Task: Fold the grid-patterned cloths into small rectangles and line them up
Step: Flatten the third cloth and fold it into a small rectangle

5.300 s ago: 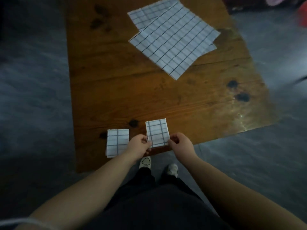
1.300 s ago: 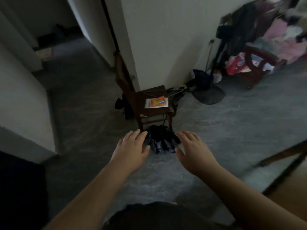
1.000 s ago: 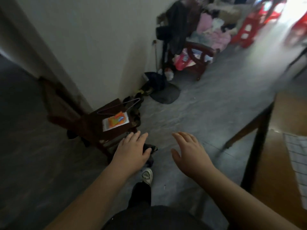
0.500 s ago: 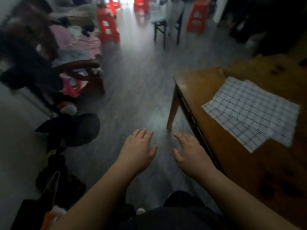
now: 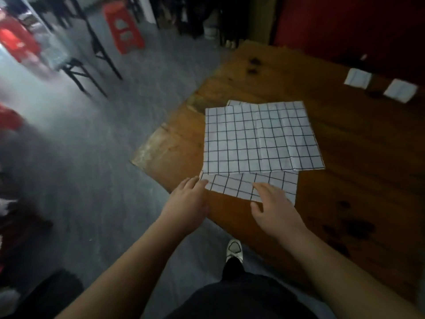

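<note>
The left hand (image 5: 188, 200) reaches out flat, fingers straight and holding nothing, its tips at the near left corner of the lower white cloth with a black grid (image 5: 230, 186). The right hand (image 5: 273, 209) lies spread and just as empty over that cloth's near edge. A 2nd unfolded grid cloth (image 5: 259, 137) lies skewed on top of it on the brown wooden table (image 5: 358, 180), so lifting the top one by 2 corners looks cleaner than dragging the lower one out, and its place is beside the 2 small folded rectangles (image 5: 357, 78) far right.
</note>
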Demonstrator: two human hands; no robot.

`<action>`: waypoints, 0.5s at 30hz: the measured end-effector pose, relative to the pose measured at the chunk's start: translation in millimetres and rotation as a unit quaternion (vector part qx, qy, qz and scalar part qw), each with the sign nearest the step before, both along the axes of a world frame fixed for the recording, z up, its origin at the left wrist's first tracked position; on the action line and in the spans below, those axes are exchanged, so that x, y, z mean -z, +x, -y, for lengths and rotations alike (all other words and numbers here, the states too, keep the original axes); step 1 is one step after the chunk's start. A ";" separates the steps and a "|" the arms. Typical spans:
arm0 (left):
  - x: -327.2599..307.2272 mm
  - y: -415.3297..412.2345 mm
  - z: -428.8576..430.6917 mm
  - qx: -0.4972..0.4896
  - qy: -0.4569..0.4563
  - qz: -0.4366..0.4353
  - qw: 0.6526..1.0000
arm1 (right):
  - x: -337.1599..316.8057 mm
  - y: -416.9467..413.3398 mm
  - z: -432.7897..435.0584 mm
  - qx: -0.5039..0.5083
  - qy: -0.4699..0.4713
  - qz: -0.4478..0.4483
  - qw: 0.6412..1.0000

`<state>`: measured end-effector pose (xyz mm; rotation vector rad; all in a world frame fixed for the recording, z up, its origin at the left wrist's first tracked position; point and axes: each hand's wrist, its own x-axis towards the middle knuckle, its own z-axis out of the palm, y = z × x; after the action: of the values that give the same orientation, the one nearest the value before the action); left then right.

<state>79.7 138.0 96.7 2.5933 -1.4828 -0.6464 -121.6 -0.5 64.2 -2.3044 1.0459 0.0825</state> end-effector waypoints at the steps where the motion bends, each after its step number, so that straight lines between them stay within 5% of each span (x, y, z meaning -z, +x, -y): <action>1: 5.7 10.6 18.0 0.010 0.009 -0.011 1.000 | 5.3 8.4 12.7 0.009 0.006 -0.004 1.000; 9: 88.7 81.6 131.4 0.097 0.104 -0.041 0.989 | 58.7 87.0 55.5 0.009 -0.008 -0.084 0.996; 15: 124.2 109.0 137.9 0.194 0.104 0.001 0.975 | 87.2 130.2 46.2 -0.016 -0.017 -0.143 0.989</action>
<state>188.7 0.2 -27.5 2.4566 -2.0500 -0.8797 8.6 -46.7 -23.0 -2.3891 1.1565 0.4223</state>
